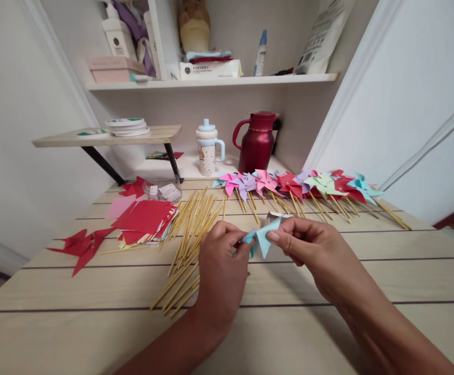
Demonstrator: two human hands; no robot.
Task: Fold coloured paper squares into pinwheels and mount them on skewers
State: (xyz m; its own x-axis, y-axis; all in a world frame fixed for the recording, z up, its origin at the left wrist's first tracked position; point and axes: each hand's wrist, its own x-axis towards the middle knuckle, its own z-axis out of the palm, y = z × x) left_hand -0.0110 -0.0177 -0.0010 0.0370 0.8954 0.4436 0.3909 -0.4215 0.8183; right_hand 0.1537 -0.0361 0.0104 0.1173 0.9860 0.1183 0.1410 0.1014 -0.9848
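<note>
Currently, a light blue paper piece (pixel 268 239) is held above the counter (pixel 367 281), just to the right of the pile of thin sticks (pixel 189 229). Two bare hands share it: the left hand (pixel 223 265), nearer the pile and hiding part of it, has its fingers closed on the paper's left portion, which is curled and partly hidden by them. The right hand (pixel 316 242), farther right of the pile, pinches the paper's upper right corner between thumb and fingers, leaving a pointed flap hanging down.

Behind the hands, to the right of the pile, a small box (pixel 278 215) is partly hidden. Farther back and to the right of the pile lies a row of paper pinwheels on sticks, among them a pink pinwheel (pixel 266 181), a pale green pinwheel (pixel 323 183) and a blue pinwheel (pixel 364 186).

Just left of the pile is a stack of paper sheets (pixel 144 217), red on top; farther left of the pile lies a red cut-paper shape (pixel 81 246) with pointed arms. Well behind the pile stand a spotted cup (pixel 207 156) with a blue handle and a dark red jug (pixel 257 143).
</note>
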